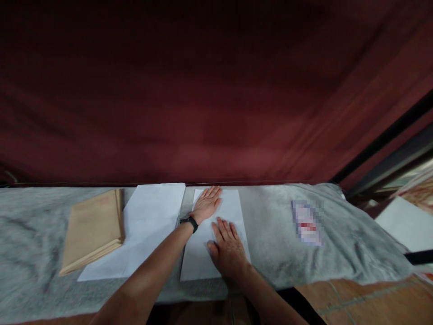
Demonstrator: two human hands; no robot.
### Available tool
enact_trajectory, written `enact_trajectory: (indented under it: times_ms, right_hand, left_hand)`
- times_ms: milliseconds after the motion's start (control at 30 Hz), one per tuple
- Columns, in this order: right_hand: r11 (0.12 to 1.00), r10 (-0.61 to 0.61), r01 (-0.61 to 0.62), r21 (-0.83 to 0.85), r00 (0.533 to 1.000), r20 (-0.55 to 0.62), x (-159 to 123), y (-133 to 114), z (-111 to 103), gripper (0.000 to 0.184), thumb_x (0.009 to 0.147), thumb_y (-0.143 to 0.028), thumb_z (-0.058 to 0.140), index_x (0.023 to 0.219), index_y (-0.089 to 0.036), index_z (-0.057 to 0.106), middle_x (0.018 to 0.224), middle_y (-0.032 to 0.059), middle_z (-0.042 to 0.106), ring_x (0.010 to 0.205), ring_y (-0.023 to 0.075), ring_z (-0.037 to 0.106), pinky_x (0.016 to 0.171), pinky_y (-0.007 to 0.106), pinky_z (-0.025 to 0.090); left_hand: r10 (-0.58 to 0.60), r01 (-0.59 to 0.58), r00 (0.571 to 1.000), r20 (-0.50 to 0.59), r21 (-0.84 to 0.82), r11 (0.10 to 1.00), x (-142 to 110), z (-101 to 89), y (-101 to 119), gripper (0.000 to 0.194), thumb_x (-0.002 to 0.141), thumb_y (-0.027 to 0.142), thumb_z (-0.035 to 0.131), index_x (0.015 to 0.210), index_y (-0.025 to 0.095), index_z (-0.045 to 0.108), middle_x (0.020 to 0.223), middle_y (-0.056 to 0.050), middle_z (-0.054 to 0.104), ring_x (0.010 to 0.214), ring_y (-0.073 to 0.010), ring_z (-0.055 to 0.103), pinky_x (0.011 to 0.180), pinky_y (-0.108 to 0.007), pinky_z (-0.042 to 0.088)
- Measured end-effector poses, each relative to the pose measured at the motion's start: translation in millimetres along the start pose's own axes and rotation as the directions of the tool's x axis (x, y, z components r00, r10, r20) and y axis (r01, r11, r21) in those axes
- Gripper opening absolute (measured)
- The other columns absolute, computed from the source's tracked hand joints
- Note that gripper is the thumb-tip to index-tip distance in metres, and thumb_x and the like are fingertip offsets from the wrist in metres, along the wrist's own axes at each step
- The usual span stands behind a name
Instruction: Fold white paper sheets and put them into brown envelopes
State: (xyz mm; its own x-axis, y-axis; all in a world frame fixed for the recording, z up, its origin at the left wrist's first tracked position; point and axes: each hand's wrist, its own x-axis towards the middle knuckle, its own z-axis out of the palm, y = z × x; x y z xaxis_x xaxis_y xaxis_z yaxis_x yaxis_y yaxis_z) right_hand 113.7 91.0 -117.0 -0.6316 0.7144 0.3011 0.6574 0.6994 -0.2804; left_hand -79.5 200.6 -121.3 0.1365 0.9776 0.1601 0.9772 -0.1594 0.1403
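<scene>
1. Terracotta-coloured floor tiles (372,298) show below the near edge of a table (270,257) draped in soft, wrinkled grey cloth.
2. Close to that near edge, around the middle of its length, the person's right hand (230,246) lies palm down and open, fingers extended forward, thumb spread to the left.
3. Beneath it is a white sheet (203,248), lying flat and reaching from just inside the near edge almost to the far edge.
4. Left of the sheet, a larger spread of white paper (154,225) spans nearly the same depth of the table.
5. Brown paper envelopes or folders (93,228), stacked and slightly angled, overlap its left side, towards the table's left end.
6. Towards the right end lies a flat purple-and-white item (307,223) with a red patch; pixelation hides its details.
7. Farther forward, near the far edge, the left hand (206,205), also open and flat, presses the sheet's upper part; a black band (190,222) circles the wrist.
8. Dark red fabric (216,113) rises beyond the far edge.
</scene>
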Motion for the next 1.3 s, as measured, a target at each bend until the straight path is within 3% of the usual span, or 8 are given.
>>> enact_trajectory:
  times_ms: [233, 467, 567, 633, 700, 767, 967, 1300]
  right_hand:
    - [0.963, -0.248, 0.23, 0.14, 0.96, 0.13, -21.0, -5.9, -24.4, 0.06, 0.102, -0.052, 0.045, 0.15, -0.017, 0.044, 0.157, 0.0136, 0.042, 0.145, 0.0257, 0.04, 0.121, 0.046, 0.031]
    - [0.844, -0.496, 0.353, 0.403, 0.798, 0.341, -42.0, -19.7, -60.5, 0.065, 0.104, -0.054, 0.039, 0.158, -0.02, 0.029, 0.163, 0.0086, 0.032, 0.151, 0.0211, 0.027, 0.127, 0.04, 0.016]
    - [0.751, -0.567, 0.308, 0.584, 0.754, 0.332, -40.6, -19.7, -65.5, 0.052, 0.103, -0.053, 0.044, 0.146, -0.024, 0.051, 0.151, 0.0059, 0.053, 0.141, 0.0195, 0.045, 0.122, 0.038, 0.027]
    - [0.721, -0.504, 0.202, 0.662, 0.81, 0.301, -35.7, -15.5, -64.2, 0.043, 0.106, -0.047, 0.037, 0.126, -0.024, 0.068, 0.126, 0.0028, 0.071, 0.117, 0.0162, 0.064, 0.105, 0.03, 0.045]
    - [0.758, -0.291, 0.06, 0.65, 0.923, 0.254, -29.0, -6.8, -60.7, 0.052, 0.109, -0.041, 0.025, 0.113, -0.022, 0.074, 0.106, 0.0021, 0.077, 0.099, 0.0147, 0.07, 0.09, 0.025, 0.052]
    - [0.837, -0.04, -0.042, 0.545, 0.99, 0.138, -22.9, 6.1, -55.9, 0.054, 0.109, -0.038, 0.021, 0.119, -0.022, 0.072, 0.113, 0.0044, 0.075, 0.105, 0.0163, 0.069, 0.093, 0.028, 0.052]
    - [0.998, -0.055, 0.052, 0.045, 0.997, 0.06, -27.9, 42.0, -33.8, 0.051, 0.106, -0.044, 0.034, 0.151, -0.023, 0.044, 0.157, 0.0076, 0.044, 0.145, 0.0222, 0.04, 0.122, 0.045, 0.028]
    - [0.982, 0.117, -0.118, -0.147, 0.993, -0.018, -40.3, 57.1, -18.4, 0.06, 0.106, -0.043, 0.029, 0.152, -0.006, 0.04, 0.157, 0.0173, 0.04, 0.145, 0.0308, 0.039, 0.121, 0.051, 0.024]
  left_hand:
    - [0.177, -0.175, 0.983, 0.055, -0.039, 0.984, -24.9, -4.4, 5.8, 0.055, 0.106, 0.048, 0.024, 0.155, 0.027, 0.036, 0.162, -0.001, 0.035, 0.151, -0.0194, 0.027, 0.125, -0.042, 0.018]
    - [0.164, -0.161, 0.981, 0.1, -0.04, 0.986, -22.0, -9.0, 6.8, 0.056, 0.105, 0.051, 0.025, 0.156, 0.028, 0.034, 0.164, -0.001, 0.032, 0.152, -0.019, 0.024, 0.125, -0.041, 0.015]
    - [0.135, -0.131, 0.981, 0.139, -0.034, 0.991, -23.0, -12.8, 9.8, 0.058, 0.105, 0.051, 0.024, 0.157, 0.025, 0.033, 0.164, -0.003, 0.031, 0.153, -0.0203, 0.023, 0.125, -0.042, 0.016]
    - [0.116, -0.113, 0.983, 0.141, -0.03, 0.993, -31.8, -15.5, 16.7, 0.058, 0.106, 0.051, 0.022, 0.157, 0.024, 0.033, 0.164, -0.005, 0.031, 0.153, -0.0209, 0.023, 0.125, -0.043, 0.018]
    - [0.131, -0.128, 0.984, 0.123, -0.033, 0.991, -48.8, -17.5, 28.2, 0.057, 0.107, 0.049, 0.02, 0.157, 0.025, 0.032, 0.164, -0.004, 0.031, 0.153, -0.02, 0.023, 0.124, -0.043, 0.019]
    - [0.18, -0.176, 0.976, 0.118, -0.043, 0.983, -71.9, -18.7, 42.7, 0.054, 0.107, 0.047, 0.022, 0.156, 0.027, 0.033, 0.164, -0.003, 0.03, 0.153, -0.0192, 0.022, 0.124, -0.043, 0.02]
    - [0.161, -0.159, 0.984, 0.072, -0.023, 0.987, -131.4, -21.0, 68.2, 0.055, 0.106, 0.048, 0.028, 0.155, 0.024, 0.035, 0.163, -0.005, 0.034, 0.152, -0.0196, 0.025, 0.126, -0.044, 0.02]
    - [-0.123, 0.129, 0.989, -0.081, 0.07, 0.989, -181.3, -23.3, 49.4, 0.067, 0.104, 0.054, 0.028, 0.154, 0.01, 0.035, 0.16, -0.017, 0.036, 0.15, -0.0265, 0.03, 0.121, -0.046, 0.031]
